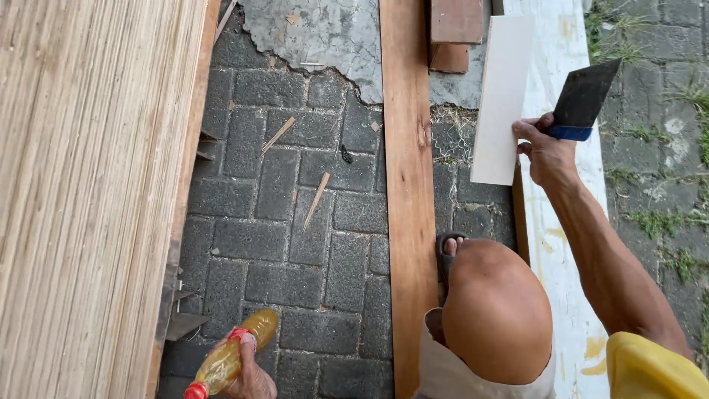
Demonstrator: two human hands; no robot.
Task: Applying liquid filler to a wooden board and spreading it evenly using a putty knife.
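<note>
View from above onto a paved work area of dark grey interlocking blocks [295, 222]. The left hand [247, 373], at the lower edge of the view, is clenched around a clear plastic bottle [230, 358] filled with yellow-amber liquid; the bottle lies tilted, its red cap [196, 390] pointing down and to the left, just beside the edge of a large stack of pale, fine-grained wooden sheets [88, 192] that fills the left of the view. The right hand [545, 151], reaching forward at upper right, grasps the blue handle of a broad dark-bladed scraper [583, 100], blade pointing up and away; the fingers also touch the edge of a thin white rectangular panel [502, 100], which rests above a long white-painted board [557, 251] marked with yellowish stains. A reddish-brown plank [410, 185] runs lengthwise between the paving and the person's bent knee [496, 310]; a sandalled foot [450, 247] shows just beyond the knee. Small wood slivers [317, 199] lie scattered on the blocks, and a patch of cracked grey cement [325, 37] sits at the top.
</note>
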